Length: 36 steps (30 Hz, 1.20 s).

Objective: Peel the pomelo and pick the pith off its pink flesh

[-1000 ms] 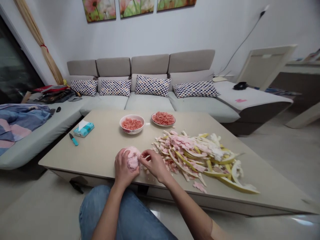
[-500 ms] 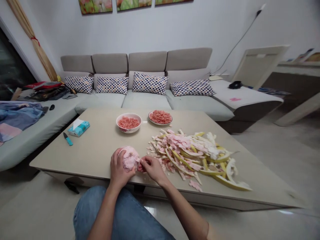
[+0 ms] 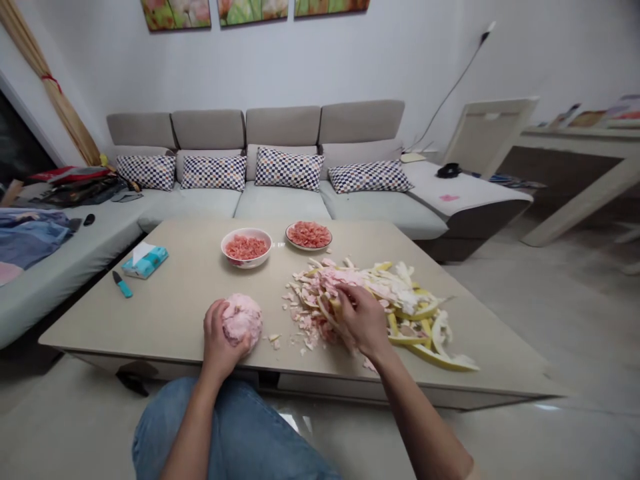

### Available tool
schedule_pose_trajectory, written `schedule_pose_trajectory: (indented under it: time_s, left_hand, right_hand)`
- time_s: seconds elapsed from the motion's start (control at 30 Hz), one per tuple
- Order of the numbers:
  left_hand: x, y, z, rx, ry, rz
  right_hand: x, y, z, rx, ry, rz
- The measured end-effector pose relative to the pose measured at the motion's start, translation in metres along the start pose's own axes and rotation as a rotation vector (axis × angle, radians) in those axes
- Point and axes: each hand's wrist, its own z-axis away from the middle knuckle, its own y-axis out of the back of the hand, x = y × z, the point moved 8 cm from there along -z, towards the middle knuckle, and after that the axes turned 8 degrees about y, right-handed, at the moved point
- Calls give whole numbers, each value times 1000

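Observation:
My left hand (image 3: 220,340) is wrapped round the left side of a peeled pomelo (image 3: 243,321), pale pink with pith, near the table's front edge. Over the heap of pomelo peel (image 3: 400,293) is my right hand (image 3: 364,320), its thumb and fingertips drawn together. Whatever may be between those fingers is too hidden to make out. The heap mixes yellow-green rind strips, white pith and pink skin scraps. Behind the pomelo stand a white bowl (image 3: 251,262) of pink pomelo flesh and a dark-rimmed plate (image 3: 331,241) heaped with more.
The low beige table (image 3: 180,307) also bears a small knife with a blue handle (image 3: 123,287) and a blue tissue pack (image 3: 150,263) at left. Small crumbs (image 3: 274,339) lie between pomelo and heap. A grey sofa (image 3: 280,200) with checked cushions stands behind.
My right hand has left the pomelo and moved right, onto the peel heap. The left hand still holds the pomelo. The whole view has shifted slightly.

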Motion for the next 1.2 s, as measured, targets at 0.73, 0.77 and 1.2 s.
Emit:
schedule_pose_trajectory:
  time_s: [0.73,0.77,1.2]
  left_hand:
    - [9,-5,-1,-99,-28,-60]
    - [11,-6,-2,-102,-34,-66]
    - [12,-7,0,-90,-34,-61]
  right_hand:
    - [-115,-131,21,-475,325,-286]
    - [-114,-133,21,-484,331,-261]
    - [-105,-136,23,-443,153,-351]
